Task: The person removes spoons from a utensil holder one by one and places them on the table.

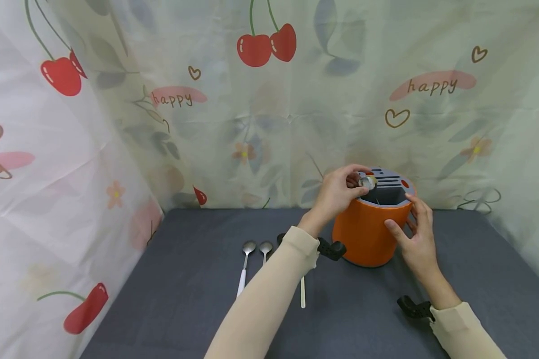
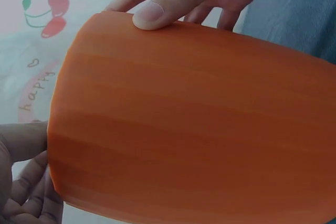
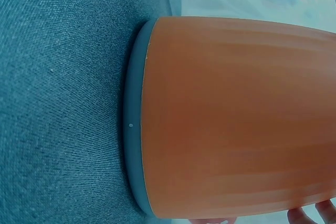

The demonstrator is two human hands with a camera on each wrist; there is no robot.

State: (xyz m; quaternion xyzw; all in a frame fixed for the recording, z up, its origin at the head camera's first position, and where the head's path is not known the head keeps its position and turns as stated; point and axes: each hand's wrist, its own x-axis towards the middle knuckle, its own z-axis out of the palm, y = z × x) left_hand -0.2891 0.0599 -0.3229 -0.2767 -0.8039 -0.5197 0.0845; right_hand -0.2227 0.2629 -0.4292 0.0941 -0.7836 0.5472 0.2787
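A round orange knife and utensil holder [image 1: 369, 234] with a grey slotted top stands upright on the table at the right. At the left of its top, my left hand [image 1: 339, 192] pinches a small shiny piece [image 1: 367, 182], pale and partly clear; its kind I cannot tell. Beside it in the top is a wide dark compartment. My right hand [image 1: 419, 244] grips the holder's right side, thumb on the front and fingers at the rim. In the left wrist view the right thumb [image 2: 152, 15] lies on the orange wall, and left-hand fingers [image 2: 26, 142] are near the rim.
Two spoons [image 1: 248, 247] [image 1: 265, 247] lie on the grey table [image 1: 179, 304] left of the holder. Partly behind the left forearm is a utensil with a slim pale handle [image 1: 303, 293]. A cherry-print curtain [image 1: 269, 124] hangs close behind the holder.
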